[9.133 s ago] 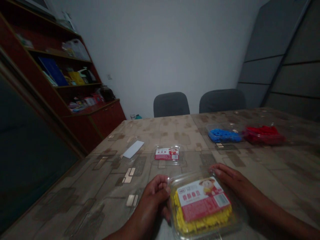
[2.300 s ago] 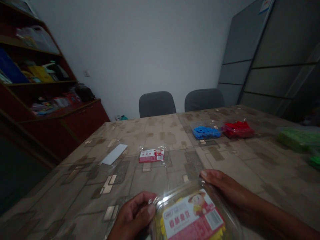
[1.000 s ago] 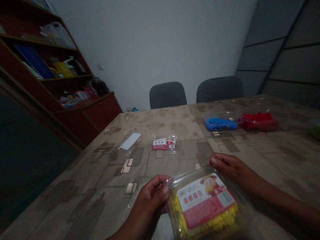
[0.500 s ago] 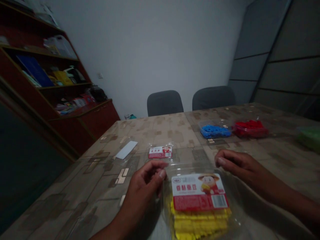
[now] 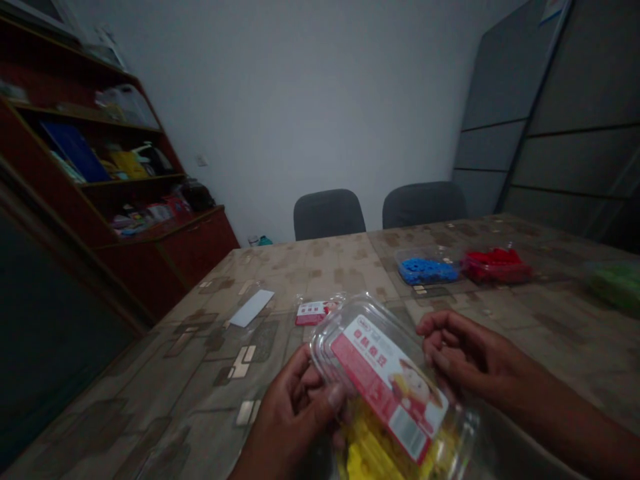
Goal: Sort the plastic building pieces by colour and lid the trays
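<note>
A clear plastic container (image 5: pixel 330 340) with a red and white label (image 5: pixel 390 387) on its lid is tilted in front of me, its label slanting down to the right. Yellow pieces (image 5: pixel 370 447) show through the plastic. My left hand (image 5: pixel 305 407) grips its left side, thumb on top and fingers curled beneath the edge. Beside the right edge is my right hand (image 5: pixel 465 347), its fingers loosely bent and apart from the thumb; whether it touches the plastic is hard to tell.
Behind lies another clear lid with a red label (image 5: pixel 310 312), left of it a white card (image 5: pixel 253 308). Boxes of blue pieces (image 5: pixel 429 270), red pieces (image 5: pixel 497 263) and blurred green pieces (image 5: pixel 615 283) stand right. Two chairs (image 5: pixel 330 213) face the table's far edge.
The container has turned clockwise and tilted, its top left corner now higher. My left hand has closed on its side. My right hand has moved in toward its right edge.
</note>
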The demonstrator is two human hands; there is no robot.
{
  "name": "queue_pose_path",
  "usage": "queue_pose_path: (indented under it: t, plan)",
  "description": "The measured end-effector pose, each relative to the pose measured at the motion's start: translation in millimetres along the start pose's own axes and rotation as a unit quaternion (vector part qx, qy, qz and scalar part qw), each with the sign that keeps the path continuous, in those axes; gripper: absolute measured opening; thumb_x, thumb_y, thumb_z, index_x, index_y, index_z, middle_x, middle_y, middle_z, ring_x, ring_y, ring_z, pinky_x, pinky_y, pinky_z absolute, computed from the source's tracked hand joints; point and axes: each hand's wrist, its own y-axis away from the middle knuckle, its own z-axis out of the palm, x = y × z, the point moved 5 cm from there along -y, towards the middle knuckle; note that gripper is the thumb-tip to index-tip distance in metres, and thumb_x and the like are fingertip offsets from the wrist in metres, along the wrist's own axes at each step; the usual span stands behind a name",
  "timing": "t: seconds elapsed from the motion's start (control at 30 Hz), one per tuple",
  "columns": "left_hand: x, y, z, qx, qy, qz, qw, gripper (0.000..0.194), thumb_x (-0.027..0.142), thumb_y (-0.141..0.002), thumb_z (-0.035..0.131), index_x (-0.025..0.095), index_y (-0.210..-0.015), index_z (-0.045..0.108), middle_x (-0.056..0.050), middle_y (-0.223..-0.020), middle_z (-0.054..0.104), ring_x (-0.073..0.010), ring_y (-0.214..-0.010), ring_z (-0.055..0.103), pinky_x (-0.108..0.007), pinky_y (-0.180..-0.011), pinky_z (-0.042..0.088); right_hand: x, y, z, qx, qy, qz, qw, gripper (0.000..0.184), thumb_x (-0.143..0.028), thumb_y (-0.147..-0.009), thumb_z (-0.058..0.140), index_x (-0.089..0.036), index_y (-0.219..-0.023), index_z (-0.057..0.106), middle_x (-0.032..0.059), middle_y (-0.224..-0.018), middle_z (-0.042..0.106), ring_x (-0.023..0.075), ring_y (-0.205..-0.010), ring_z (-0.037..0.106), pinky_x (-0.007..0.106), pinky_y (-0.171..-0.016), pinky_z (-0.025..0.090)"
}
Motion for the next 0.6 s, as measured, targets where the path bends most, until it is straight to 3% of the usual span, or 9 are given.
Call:
queue_pose_path:
  t: [0.07,0.23,0.4,0.53,0.6]
  plan:
    - [0,-1,0.6,-0.012,0.002,-0.007,1.000,0.037,0.039,-0.077,0.073,0.019,-0.105,0.060,-0.001,-0.068,0.064,-0.0128,-0.054,0.057,-0.021,-0.046,0.047,-3,3,4,-0.017,0.007,-0.005,1.000,0.038,-0.052,-0.081,0.064,-0.023,-0.101,0.050,-0.0027,-0.075,0.053,0.0117,-0.058,0.054,0.024,-0.053,0.046]
    - [0,-7,20.1,-0.099,-0.064,-0.076,0.990,0.047,0.040,-0.081,0.066,0.016,-0.119,0.056,0.003,-0.061,0.058,-0.0075,-0.043,0.042,-0.019,-0.042,0.034,-6,7,-10,0.025,0.069,-0.015,0.997,0.034,-0.051,-0.083,0.061,-0.026,-0.106,0.058,0.0010,-0.083,0.060,0.0186,-0.079,0.059,0.029,-0.067,0.048]
    - [9,-14,37.5,-0.111,-0.146,-0.027,0.983,0.031,0.025,-0.082,0.063,0.014,-0.111,0.068,0.004,-0.062,0.049,-0.0111,-0.057,0.043,-0.023,-0.055,0.031,10,7,-14,-0.014,0.027,0.053,0.998,0.043,-0.056,-0.092,0.041,-0.024,-0.108,0.065,0.0025,-0.079,0.064,0.0184,-0.071,0.061,0.030,-0.063,0.048]
    - [13,-23,38.2,-0.137,-0.175,-0.014,0.975,0.029,0.024,-0.085,0.059,0.020,-0.111,0.068,0.002,-0.070,0.055,-0.0134,-0.064,0.049,-0.024,-0.059,0.034,12,6,0,-0.067,0.010,0.071,0.995,0.045,-0.054,-0.079,0.063,-0.023,-0.112,0.064,0.0046,-0.086,0.068,0.0198,-0.074,0.063,0.029,-0.063,0.049]
    - [21,-25,28.0,-0.107,-0.212,0.015,0.971,0.031,0.030,-0.087,0.058,0.024,-0.116,0.065,-0.003,-0.088,0.064,-0.0176,-0.077,0.055,-0.027,-0.066,0.039,14,4,-2,-0.041,0.019,0.069,0.997,0.046,-0.051,-0.075,0.068,-0.023,-0.112,0.064,0.0050,-0.086,0.069,0.0203,-0.073,0.063,0.028,-0.061,0.049]
